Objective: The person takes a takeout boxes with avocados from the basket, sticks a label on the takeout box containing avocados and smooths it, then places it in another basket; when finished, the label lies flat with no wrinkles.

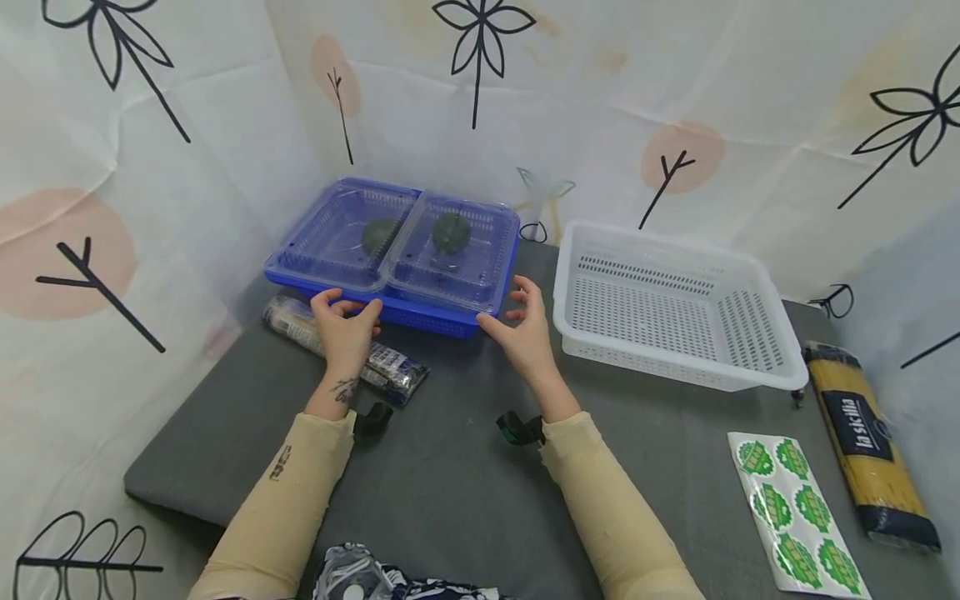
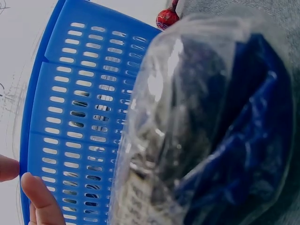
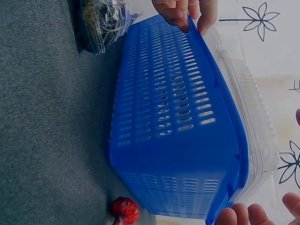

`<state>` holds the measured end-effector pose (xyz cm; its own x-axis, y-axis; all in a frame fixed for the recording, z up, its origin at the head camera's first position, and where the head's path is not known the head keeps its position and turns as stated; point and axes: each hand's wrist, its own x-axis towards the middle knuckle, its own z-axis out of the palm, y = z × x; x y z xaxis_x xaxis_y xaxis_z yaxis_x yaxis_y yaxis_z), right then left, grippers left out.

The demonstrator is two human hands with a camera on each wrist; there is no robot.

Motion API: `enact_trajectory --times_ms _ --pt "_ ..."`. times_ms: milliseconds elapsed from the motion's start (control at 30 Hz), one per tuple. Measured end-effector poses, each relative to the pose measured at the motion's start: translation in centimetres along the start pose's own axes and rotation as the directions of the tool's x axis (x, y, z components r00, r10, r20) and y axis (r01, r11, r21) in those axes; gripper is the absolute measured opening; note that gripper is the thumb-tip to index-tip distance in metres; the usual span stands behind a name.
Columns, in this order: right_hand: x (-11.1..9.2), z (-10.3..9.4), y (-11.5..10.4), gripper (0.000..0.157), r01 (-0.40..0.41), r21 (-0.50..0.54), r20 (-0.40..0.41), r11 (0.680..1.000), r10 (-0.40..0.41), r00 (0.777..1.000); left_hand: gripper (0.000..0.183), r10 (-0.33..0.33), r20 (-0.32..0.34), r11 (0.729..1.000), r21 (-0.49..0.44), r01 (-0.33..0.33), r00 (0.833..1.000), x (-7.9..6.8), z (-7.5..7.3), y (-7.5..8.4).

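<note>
Blue basket point(image 1: 429, 317) sits far left, my left hand point(image 1: 345, 329) pinching its near rim, my right hand point(image 1: 525, 332) at the near-right corner (can't tell if gripping), and way right there's a yellow pack point(image 1: 870, 446) reading "la sicilia".

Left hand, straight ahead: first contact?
The blue plastic basket's front rim, which the left hand already seems to pinch; beyond, probably a clear plastic container, though depth is unclear.
</note>
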<state>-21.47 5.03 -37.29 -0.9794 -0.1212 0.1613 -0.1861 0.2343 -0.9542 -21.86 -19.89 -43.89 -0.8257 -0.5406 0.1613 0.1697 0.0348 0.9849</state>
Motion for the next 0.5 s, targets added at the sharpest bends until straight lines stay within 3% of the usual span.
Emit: enact_trajectory --times_ms 300,500 --pt "1.4 1.1 -0.4 0.083 -0.013 -0.081 0.012 0.997 0.014 1.000 0.064 0.007 -0.027 1.000 0.010 -0.007 1.000 0.3 0.0 -1.0" --pt "2.2 1.6 -0.6 0.092 -0.076 -0.190 0.003 0.979 0.079 0.997 0.065 0.003 -0.022 1.000 -0.012 -0.003 1.000 0.5 0.1 -1.4"
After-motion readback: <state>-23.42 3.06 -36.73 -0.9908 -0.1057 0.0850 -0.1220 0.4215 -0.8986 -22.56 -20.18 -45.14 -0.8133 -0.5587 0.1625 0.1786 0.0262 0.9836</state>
